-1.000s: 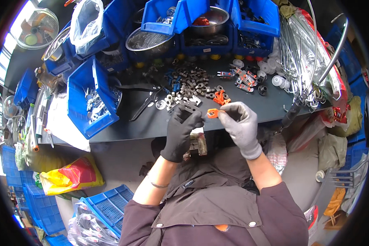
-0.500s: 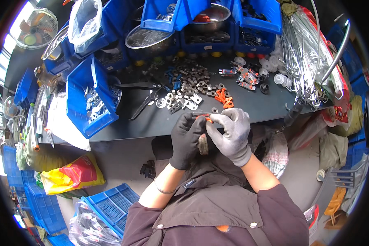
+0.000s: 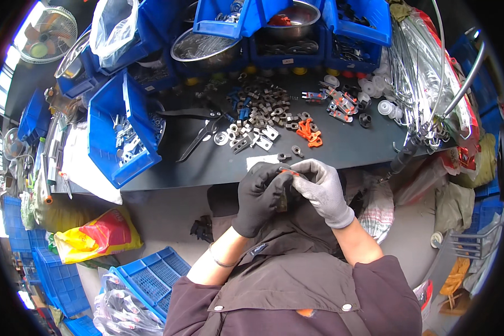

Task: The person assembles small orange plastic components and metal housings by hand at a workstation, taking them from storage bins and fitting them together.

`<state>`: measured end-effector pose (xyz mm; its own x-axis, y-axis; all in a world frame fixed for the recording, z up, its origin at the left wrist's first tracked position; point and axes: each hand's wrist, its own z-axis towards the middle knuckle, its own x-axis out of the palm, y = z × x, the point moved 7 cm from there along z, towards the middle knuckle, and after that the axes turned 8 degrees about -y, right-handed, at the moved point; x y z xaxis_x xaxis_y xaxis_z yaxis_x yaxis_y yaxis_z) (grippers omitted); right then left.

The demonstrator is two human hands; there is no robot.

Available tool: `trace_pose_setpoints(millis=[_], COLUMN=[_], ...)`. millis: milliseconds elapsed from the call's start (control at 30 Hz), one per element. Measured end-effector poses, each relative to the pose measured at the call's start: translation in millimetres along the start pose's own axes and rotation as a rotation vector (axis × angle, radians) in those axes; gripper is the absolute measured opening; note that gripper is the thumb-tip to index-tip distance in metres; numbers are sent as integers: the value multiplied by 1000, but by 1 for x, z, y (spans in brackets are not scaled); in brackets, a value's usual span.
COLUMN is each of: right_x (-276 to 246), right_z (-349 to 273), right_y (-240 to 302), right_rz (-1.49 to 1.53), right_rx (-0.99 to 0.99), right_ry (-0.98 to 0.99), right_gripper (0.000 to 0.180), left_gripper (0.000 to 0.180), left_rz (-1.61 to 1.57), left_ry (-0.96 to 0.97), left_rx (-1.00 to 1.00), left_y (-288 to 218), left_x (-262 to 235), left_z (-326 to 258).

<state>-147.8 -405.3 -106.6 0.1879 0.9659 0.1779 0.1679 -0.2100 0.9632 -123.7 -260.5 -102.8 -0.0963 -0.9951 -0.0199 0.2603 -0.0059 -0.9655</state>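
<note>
Both hands have dropped back from the dark surface (image 3: 341, 154) toward the lap since a second ago, carrying the small orange part (image 3: 286, 171) with them. Part sits pinched between the two gloves, just off the near edge, mostly hidden by fingers. Left hand (image 3: 260, 196), black glove, closed round it from below; right hand (image 3: 321, 190), grey glove, fingertips curled onto its top. Beyond: more orange clips (image 3: 308, 132), scattered metal brackets (image 3: 260, 115), black pliers (image 3: 199, 137), blue bin (image 3: 109, 134) to the left.

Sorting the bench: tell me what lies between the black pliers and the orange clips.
In the head view, a scatter of small metal brackets and washers lies between the black pliers and the orange clips.
</note>
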Motion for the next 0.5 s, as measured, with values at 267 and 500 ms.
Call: trace_pose_setpoints(millis=[267,500], right_x=[-44,-47], right_z=[15,11], right_y=[16,16], right_rz=[56,77], right_rx=[-110,-151], right_ry=[-267,-255], right_gripper=[13,13], left_gripper=[33,35], left_rz=[791,955], left_ry=[66,115], left_rx=[363,275], left_y=[2,38], left_x=[9,11], left_z=[64,90])
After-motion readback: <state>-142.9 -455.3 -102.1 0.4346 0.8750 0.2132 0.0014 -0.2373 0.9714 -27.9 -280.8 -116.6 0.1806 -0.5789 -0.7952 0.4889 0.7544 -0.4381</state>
